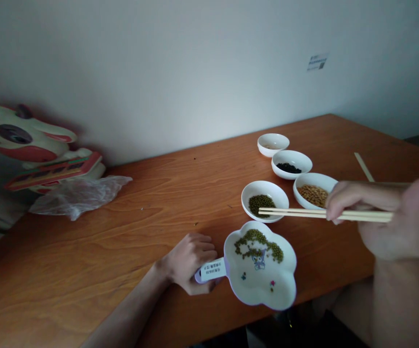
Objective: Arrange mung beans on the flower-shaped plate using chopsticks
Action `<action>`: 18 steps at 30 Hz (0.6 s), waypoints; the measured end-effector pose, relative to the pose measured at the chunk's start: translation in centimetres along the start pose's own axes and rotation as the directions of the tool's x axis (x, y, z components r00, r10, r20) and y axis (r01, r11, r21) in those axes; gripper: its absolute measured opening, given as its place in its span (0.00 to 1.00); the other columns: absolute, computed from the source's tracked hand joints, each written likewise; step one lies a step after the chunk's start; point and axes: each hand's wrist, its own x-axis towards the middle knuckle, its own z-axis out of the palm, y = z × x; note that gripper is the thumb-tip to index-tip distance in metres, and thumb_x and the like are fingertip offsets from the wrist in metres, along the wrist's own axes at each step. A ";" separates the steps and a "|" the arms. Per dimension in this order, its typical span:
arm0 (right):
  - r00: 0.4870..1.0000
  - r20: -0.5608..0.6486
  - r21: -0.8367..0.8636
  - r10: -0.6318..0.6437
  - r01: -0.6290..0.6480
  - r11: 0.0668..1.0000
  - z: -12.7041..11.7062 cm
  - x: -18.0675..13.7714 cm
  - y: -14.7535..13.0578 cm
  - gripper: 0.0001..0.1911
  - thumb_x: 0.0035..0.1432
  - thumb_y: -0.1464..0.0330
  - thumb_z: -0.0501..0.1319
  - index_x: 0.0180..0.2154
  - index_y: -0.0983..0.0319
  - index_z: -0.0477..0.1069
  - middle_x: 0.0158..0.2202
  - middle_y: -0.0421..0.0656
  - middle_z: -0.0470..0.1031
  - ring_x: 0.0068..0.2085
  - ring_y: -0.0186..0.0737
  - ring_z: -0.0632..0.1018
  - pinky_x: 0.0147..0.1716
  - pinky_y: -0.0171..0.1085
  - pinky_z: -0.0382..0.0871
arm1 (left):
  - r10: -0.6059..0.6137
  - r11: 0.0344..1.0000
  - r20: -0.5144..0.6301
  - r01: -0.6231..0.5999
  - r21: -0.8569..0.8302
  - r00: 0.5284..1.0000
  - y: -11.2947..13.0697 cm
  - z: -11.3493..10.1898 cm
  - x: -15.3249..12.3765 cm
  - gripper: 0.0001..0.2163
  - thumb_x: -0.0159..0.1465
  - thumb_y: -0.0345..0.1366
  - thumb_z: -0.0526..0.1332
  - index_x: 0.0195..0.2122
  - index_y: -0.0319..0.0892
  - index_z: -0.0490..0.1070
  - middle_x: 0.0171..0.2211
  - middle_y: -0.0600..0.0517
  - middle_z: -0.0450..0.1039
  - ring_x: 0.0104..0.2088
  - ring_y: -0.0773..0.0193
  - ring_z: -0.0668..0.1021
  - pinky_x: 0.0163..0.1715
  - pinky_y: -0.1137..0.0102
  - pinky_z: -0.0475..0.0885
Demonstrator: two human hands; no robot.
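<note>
My left hand (195,263) is closed around the handle of a flower-shaped plate (260,295) with a lilac rim and a cartoon print. Green mung beans (255,238) lie scattered over the plate's far half. In my right hand (394,217) is a pair of light wooden chopsticks (304,212), pointing left and nearly side by side. Their tips are over the near part of a white bowl (246,198) of mung beans; whether they touch the beans or pinch one, I cannot tell. Right of it, partly behind my right hand, stands a white bowl (298,181) of tan beans (313,195).
Farther back stand a white bowl (292,155) of black beans and another bowl (273,139) with a few pale pieces. A flat pale strip (364,167) lies at the right. A cow-shaped figure (46,145) and crumpled clear plastic bag (86,193) occupy the table's left end, by the wall.
</note>
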 end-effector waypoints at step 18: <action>0.822 -0.438 0.285 0.363 -0.256 0.924 -0.4 -7.5 2.2 0.44 0.61 0.36 0.40 0.18 0.61 0.74 0.17 0.45 0.68 0.21 0.38 0.69 0.20 0.39 0.59 | 0.028 0.997 -0.011 -0.027 0.073 1.000 -0.3 0.3 -0.2 0.12 0.59 0.43 0.60 0.25 0.44 0.58 0.24 0.51 0.70 0.26 0.61 0.72 0.27 0.64 0.64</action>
